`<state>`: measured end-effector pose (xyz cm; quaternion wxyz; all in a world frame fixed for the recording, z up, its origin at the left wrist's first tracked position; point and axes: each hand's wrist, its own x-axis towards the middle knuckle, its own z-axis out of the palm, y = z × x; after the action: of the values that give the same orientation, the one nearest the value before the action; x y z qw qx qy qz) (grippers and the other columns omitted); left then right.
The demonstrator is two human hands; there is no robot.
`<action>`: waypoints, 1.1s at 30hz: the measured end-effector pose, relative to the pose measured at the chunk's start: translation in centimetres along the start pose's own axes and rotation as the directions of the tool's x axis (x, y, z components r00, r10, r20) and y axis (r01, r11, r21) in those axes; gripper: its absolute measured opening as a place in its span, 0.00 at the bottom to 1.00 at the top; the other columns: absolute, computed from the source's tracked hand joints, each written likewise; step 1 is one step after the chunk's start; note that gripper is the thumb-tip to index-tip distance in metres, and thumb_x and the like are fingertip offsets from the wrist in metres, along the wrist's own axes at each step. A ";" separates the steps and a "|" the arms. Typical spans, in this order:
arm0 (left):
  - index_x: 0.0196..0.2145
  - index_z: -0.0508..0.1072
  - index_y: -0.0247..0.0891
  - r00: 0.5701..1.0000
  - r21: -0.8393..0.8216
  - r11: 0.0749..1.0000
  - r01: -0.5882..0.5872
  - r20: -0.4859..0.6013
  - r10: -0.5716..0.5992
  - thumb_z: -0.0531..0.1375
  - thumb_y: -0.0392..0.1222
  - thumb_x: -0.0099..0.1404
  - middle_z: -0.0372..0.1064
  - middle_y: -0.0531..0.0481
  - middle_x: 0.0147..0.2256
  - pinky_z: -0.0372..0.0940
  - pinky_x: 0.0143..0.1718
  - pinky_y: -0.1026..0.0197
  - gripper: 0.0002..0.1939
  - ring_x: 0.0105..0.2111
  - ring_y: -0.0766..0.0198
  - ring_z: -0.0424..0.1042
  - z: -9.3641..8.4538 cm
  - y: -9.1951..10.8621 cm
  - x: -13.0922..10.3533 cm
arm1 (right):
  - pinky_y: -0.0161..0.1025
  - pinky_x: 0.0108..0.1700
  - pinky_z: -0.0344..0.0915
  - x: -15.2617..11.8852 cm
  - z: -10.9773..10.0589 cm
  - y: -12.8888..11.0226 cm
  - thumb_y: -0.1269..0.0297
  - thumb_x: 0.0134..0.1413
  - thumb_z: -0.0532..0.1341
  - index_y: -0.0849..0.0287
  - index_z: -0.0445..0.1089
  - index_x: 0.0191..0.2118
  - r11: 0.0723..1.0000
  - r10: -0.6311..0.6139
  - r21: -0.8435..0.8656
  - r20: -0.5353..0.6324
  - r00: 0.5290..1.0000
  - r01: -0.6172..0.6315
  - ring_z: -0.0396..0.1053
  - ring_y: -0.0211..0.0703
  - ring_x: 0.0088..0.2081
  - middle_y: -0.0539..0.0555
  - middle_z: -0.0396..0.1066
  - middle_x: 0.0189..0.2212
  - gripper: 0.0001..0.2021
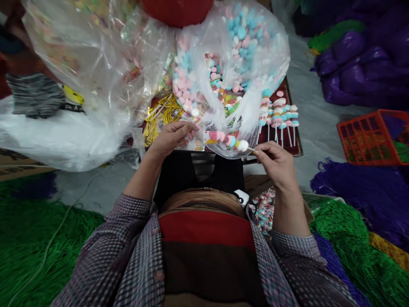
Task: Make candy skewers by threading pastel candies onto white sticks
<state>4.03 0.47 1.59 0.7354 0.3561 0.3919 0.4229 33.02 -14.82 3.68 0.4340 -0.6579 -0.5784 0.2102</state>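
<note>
In the head view my right hand [276, 164] pinches the thin white stick of a marshmallow skewer [232, 141]. The skewer lies sideways, with pink, blue, yellow and white pieces threaded on it. At its left end is a small see-through bag [209, 137] with a pink and yellow print; how far the candy sits inside it is hard to see. My left hand [174, 135] is closed in a pinch at the bag's left end. Just beyond the left hand lie gold twist ties [162, 115]. Several finished-looking marshmallow skewers [279, 113] rest at the table's right.
A big plastic bag of marshmallows [246, 38] lies open on the table, beside another bag of candy [105, 64]. A red container [179, 10] stands behind. On the floor are an orange crate [373, 138], purple bundles [354, 64] and green netting [345, 234].
</note>
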 end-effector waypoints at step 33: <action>0.48 0.75 0.47 0.882 -0.274 0.911 -0.307 0.278 0.381 0.65 0.81 0.39 0.75 0.46 0.42 0.71 0.42 0.54 0.47 0.53 0.45 0.75 6.2 1.4 -2.3 | 0.33 0.25 0.56 -1.4 7.1 -0.7 0.48 0.42 0.75 0.57 0.75 0.31 0.712 0.378 0.624 0.048 0.925 -0.323 0.56 0.30 0.20 0.44 0.64 0.22 0.18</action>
<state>8.18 -2.29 6.12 0.7374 0.4009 0.1454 0.5238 26.71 -13.83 0.16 0.6018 -0.5836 -0.3227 0.4395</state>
